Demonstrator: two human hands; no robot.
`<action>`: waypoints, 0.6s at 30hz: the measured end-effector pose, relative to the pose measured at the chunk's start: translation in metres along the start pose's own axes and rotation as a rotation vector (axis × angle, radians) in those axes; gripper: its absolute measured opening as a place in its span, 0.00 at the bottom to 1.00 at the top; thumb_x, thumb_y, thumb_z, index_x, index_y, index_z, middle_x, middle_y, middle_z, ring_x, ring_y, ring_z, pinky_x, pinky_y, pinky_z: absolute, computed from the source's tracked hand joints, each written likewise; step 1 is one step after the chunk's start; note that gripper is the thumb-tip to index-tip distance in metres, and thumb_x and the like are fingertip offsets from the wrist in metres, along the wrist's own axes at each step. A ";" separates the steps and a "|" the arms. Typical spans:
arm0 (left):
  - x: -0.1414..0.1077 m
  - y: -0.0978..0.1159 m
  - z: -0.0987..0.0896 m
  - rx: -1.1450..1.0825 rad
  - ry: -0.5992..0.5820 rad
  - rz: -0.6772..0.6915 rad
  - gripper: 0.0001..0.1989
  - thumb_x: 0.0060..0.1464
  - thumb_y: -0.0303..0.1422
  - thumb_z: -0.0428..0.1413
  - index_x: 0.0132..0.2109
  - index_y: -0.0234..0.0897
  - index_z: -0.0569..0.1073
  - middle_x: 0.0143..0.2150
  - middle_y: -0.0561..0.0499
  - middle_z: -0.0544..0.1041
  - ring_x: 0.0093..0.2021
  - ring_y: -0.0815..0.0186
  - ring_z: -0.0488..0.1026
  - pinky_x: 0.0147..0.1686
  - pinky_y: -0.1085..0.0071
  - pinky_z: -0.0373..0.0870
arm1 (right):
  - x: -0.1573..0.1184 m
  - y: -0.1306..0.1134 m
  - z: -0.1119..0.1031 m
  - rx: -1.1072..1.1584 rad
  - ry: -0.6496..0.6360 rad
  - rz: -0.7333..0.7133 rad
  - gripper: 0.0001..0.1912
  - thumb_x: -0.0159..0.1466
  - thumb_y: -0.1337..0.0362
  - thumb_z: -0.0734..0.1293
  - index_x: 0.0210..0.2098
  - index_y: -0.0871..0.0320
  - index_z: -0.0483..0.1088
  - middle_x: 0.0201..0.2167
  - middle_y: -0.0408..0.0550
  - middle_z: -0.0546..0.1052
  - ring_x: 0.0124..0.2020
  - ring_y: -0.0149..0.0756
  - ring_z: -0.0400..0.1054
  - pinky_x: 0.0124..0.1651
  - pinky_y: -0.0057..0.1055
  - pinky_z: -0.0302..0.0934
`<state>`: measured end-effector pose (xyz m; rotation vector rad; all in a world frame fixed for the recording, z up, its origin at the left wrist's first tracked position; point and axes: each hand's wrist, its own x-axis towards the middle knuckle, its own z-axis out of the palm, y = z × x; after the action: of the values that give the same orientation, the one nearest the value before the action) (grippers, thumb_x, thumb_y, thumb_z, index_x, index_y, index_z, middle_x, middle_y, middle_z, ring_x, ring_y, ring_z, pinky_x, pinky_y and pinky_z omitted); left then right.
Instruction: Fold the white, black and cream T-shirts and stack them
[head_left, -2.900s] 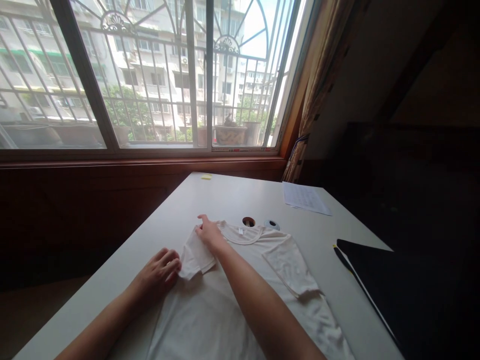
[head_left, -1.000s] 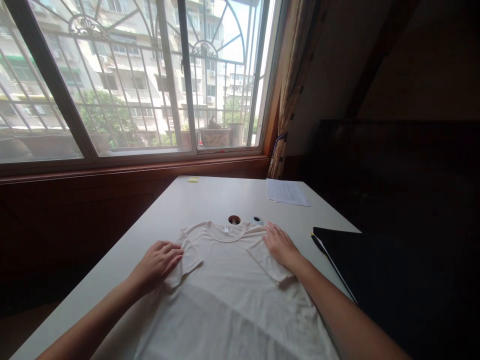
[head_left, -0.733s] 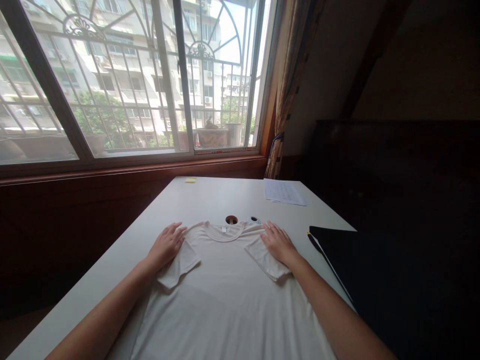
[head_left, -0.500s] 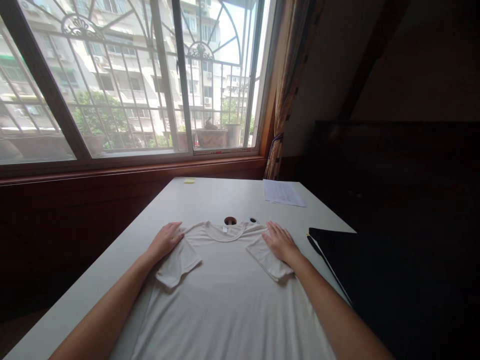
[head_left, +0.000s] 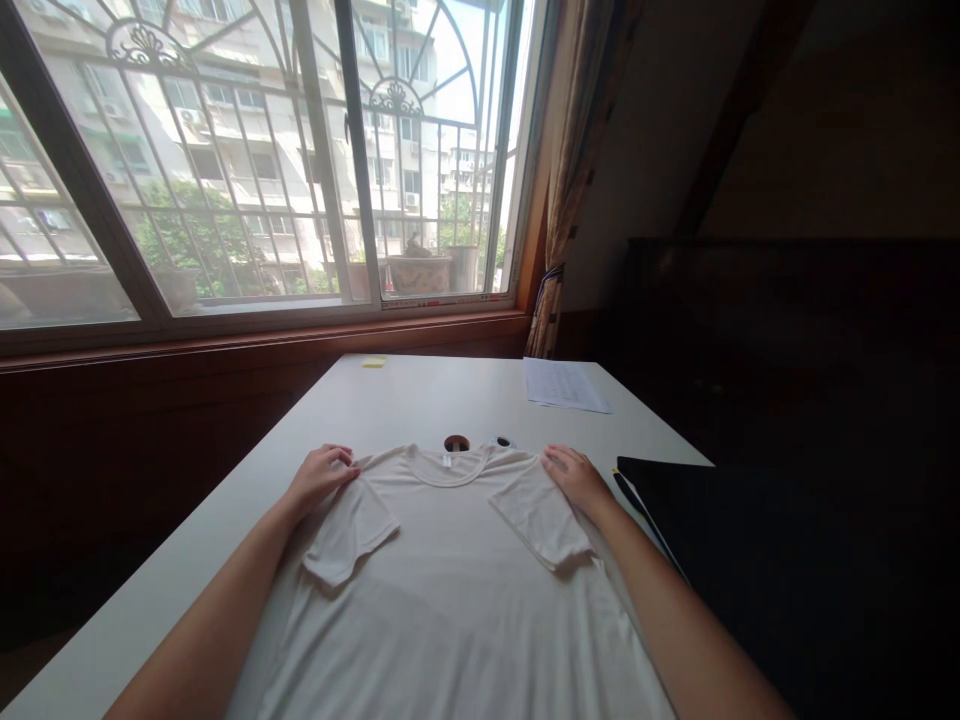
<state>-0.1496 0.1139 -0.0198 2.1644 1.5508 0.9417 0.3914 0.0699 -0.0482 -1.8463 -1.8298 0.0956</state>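
A white short-sleeved T-shirt (head_left: 450,560) lies spread on the table, its neckline facing the window and both sleeves folded inward over the front. My left hand (head_left: 321,478) rests at the outer edge of the left shoulder, fingers loosely bent, fingertips touching the cloth or just beside it. At the opposite shoulder edge is my right hand (head_left: 577,480), its fingers extended and slightly bent, fingertips by the fabric. Neither hand appears to grip the shirt. Its lower hem lies outside the view.
The white table (head_left: 435,395) reaches toward the window. Beyond the collar sit a round hole (head_left: 457,443) and a small roll-like object (head_left: 503,442). Farther back are a yellow note (head_left: 373,362) and printed papers (head_left: 566,386). A black flat item (head_left: 660,500) lies at the right edge.
Both hands have slid outward, off the sleeves to the shoulder edges. More of each folded sleeve shows. The view has shifted slightly.
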 end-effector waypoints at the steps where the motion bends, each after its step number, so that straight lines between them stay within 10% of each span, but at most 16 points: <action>1: -0.001 0.002 -0.001 -0.021 -0.009 -0.003 0.20 0.48 0.54 0.60 0.33 0.41 0.79 0.46 0.45 0.82 0.48 0.53 0.77 0.53 0.59 0.71 | 0.000 0.001 -0.001 0.023 0.015 -0.008 0.21 0.67 0.53 0.60 0.50 0.55 0.78 0.59 0.52 0.75 0.62 0.44 0.66 0.67 0.41 0.56; 6: -0.010 0.013 -0.004 -0.110 -0.047 -0.047 0.20 0.51 0.52 0.60 0.38 0.39 0.79 0.33 0.49 0.80 0.33 0.59 0.77 0.36 0.66 0.73 | -0.003 0.002 -0.003 0.115 0.072 -0.031 0.15 0.62 0.51 0.65 0.36 0.54 0.78 0.52 0.53 0.79 0.55 0.46 0.71 0.62 0.42 0.60; 18: -0.015 0.013 -0.004 -0.274 -0.074 -0.108 0.26 0.48 0.49 0.63 0.51 0.41 0.77 0.35 0.52 0.80 0.35 0.61 0.75 0.35 0.68 0.71 | -0.008 -0.002 -0.011 0.272 0.077 -0.006 0.12 0.58 0.51 0.66 0.30 0.53 0.73 0.37 0.50 0.80 0.44 0.46 0.74 0.52 0.40 0.64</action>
<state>-0.1462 0.0950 -0.0138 1.8864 1.3982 0.9648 0.3937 0.0587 -0.0401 -1.6334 -1.6782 0.2551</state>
